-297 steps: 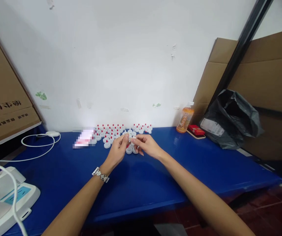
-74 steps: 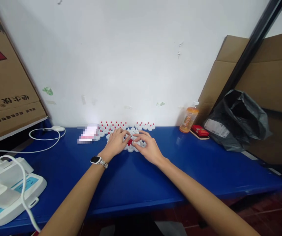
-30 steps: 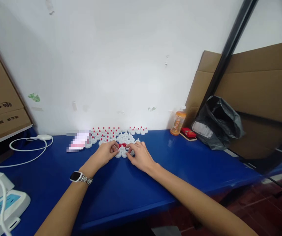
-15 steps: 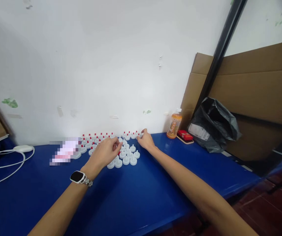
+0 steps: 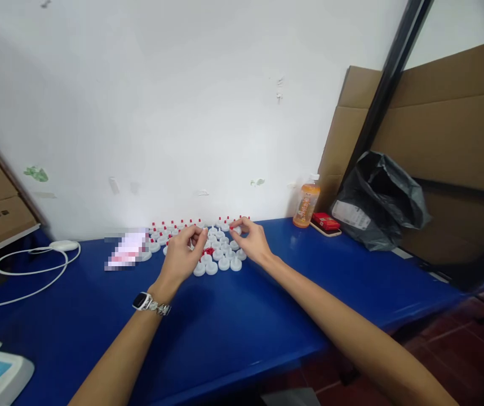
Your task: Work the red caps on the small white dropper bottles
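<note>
White round caps with pointed nozzles (image 5: 223,263) stand in a cluster on the blue table. A small heap of loose red tips (image 5: 208,251) lies among them. Behind, along the wall, are rows of similar white caps with red tips (image 5: 173,228). My left hand (image 5: 183,249), with a watch (image 5: 141,300) on its wrist, is closed in a pinch left of the cluster; what its fingertips hold is too small to make out. My right hand (image 5: 252,241) is closed over the cluster's far right side, thumb and forefinger curled beside a white cap; whether they grip it is unclear.
A bottle of orange drink (image 5: 307,202) stands at the back right, beside a red packet (image 5: 325,221) on a phone and a grey plastic bag (image 5: 377,203). On the left lie a white cable (image 5: 39,270) and a white device (image 5: 7,375). Cardboard (image 5: 448,129) leans at right.
My right hand has drawn back leftward from the red-tipped caps at the far right. My left hand has shifted off the cluster, uncovering the red tips. The view has turned slightly.
</note>
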{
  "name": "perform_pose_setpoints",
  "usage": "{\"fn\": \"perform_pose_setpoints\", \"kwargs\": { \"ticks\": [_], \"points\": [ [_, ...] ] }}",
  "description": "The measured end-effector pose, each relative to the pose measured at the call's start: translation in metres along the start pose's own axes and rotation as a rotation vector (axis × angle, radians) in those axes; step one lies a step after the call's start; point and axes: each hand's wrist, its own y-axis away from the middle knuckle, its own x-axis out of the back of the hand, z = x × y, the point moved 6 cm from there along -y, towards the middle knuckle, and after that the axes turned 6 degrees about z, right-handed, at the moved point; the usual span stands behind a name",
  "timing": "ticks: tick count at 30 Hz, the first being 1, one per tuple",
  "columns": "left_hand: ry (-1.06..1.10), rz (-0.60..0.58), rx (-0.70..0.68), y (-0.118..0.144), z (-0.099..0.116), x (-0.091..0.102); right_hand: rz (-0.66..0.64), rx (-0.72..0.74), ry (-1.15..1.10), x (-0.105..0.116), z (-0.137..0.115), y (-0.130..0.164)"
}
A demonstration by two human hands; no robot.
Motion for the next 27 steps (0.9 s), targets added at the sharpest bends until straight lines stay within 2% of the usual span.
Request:
{"fn": "perform_pose_setpoints", "kwargs": {
  "ticks": [2, 5, 9, 14, 17, 21, 25, 27],
  "points": [
    [-0.024, -0.043, -0.039, 0.003, 0.005, -0.003, -0.067, 0.027, -0.064, -0.006, -0.028, 0.014],
    [-0.115, -0.204, -0.184, 0.011, 0.012, -0.011, -0.139, 0.063, -0.063, -0.018, -0.055, 0.033],
    [-0.253, -0.299, -0.378, 0.019, 0.017, -0.013, -0.142, -0.013, -0.063, -0.029, -0.057, 0.045],
    [-0.277, -0.331, -0.435, 0.021, 0.021, -0.012, -0.115, -0.036, -0.056, -0.027, -0.056, 0.046],
    [-0.184, -0.334, -0.351, 0.021, 0.020, -0.014, -0.137, -0.039, -0.018, -0.025, -0.060, 0.047],
    [-0.049, -0.243, -0.149, 0.014, 0.008, -0.012, -0.148, 0.048, 0.046, -0.024, -0.071, 0.047],
    [0.064, -0.004, 0.133, 0.001, -0.029, 0.014, -0.090, 0.137, 0.097, -0.014, -0.071, 0.047],
    [0.066, 0.038, 0.197, -0.002, -0.048, 0.024, -0.045, 0.109, 0.057, -0.006, -0.064, 0.047]
  ]
}}
